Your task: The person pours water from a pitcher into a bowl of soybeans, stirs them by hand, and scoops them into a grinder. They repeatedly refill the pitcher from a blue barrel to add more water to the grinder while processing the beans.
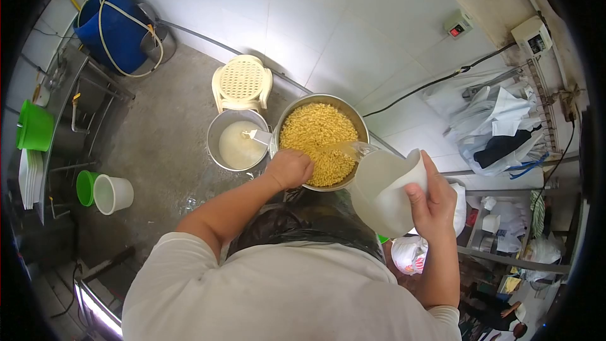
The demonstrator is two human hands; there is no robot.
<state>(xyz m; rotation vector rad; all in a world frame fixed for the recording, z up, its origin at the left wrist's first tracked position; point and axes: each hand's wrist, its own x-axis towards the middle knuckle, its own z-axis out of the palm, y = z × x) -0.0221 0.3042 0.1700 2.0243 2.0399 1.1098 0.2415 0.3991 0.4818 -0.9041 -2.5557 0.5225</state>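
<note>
A round metal hopper [363, 129] full of yellow soybeans [319, 131] stands in front of me. My right hand [435, 199] grips a whitish plastic pitcher [382, 189], tilted to the left over the hopper's right rim. Clear water [356, 149] runs from its lip onto the beans. At the hopper's lower left edge, my left hand [290, 168] is closed, with its fingers over the beans; whatever it may hold is hidden. A white spout [259, 137] at the hopper's left reaches over a metal pot [213, 151] of milky liquid [238, 145].
Behind the pot is a cream plastic stool [242, 80]. A blue barrel [113, 28] with a hose stands at the far left. White [113, 194] and green [86, 187] buckets sit on the wet floor. Plastic bags [495, 120] hang at right; another person [505, 316] is at lower right.
</note>
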